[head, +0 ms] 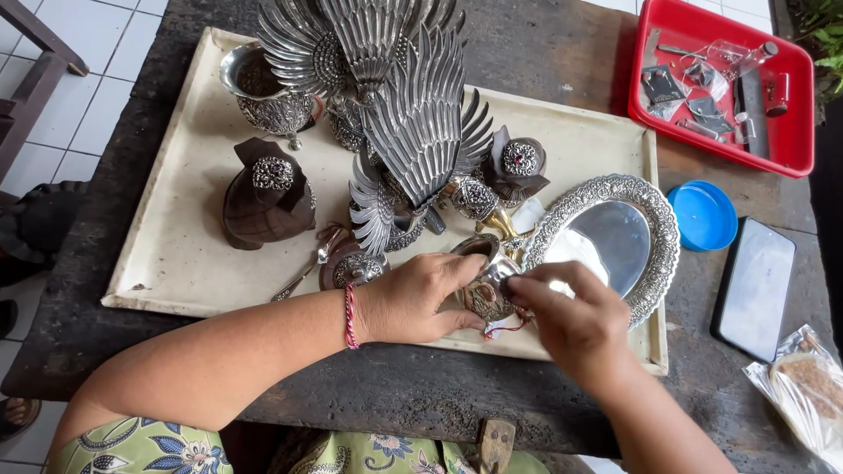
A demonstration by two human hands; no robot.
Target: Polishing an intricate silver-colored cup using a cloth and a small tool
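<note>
Grip: small silver cup (486, 285) is best kept steady in the cradling hand, the other hand's fingertips working lightly so the embossed side is not scratched; a judgement only.
Left hand (413, 298): curled narrow round the cup's left side, thumb under; red thread band at the wrist.
Right hand (571, 312): fingers pinched close on the cup's upper right edge, touching it; a small tag on red string hangs below.
Cup: held just above the near edge of the cream tray (176, 263), between the two hands.
Beside: oval mirror (610, 237) with silver rim, just right of the cup.
Behind: winged silver bird (413, 132); dark wooden stands; goblet (263, 92).
Far right: blue lid (705, 215), phone (755, 290), red tray (790, 145) of small parts.
</note>
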